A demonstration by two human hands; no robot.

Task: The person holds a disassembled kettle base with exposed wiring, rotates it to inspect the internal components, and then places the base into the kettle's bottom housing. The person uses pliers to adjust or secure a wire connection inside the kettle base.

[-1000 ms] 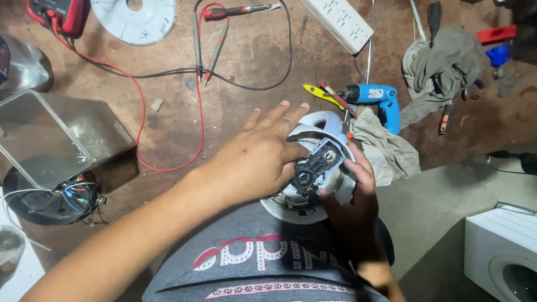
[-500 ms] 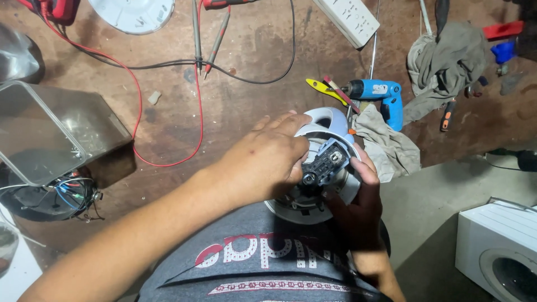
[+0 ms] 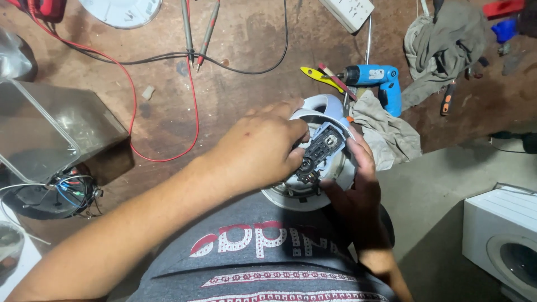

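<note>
Brown, stained surface (image 3: 246,45). White round appliance base (image 3: 335,184) with a dark grey switch module (image 3: 321,148) on it. Blue cordless screwdriver (image 3: 380,81), black at the nose. Yellow-handled pliers (image 3: 316,74). Pale grey rag (image 3: 386,131), darker grey-green cloth (image 3: 442,45). Red wire (image 3: 134,100) and black wire (image 3: 246,67) looping across; red and black multimeter probes (image 3: 196,28). White power strip (image 3: 349,11), white disc (image 3: 120,8). Shiny silver metal box (image 3: 50,134). Grey T-shirt (image 3: 263,263) with red-and-white lettering and a white chain-pattern band. White washing machine (image 3: 500,229).
</note>
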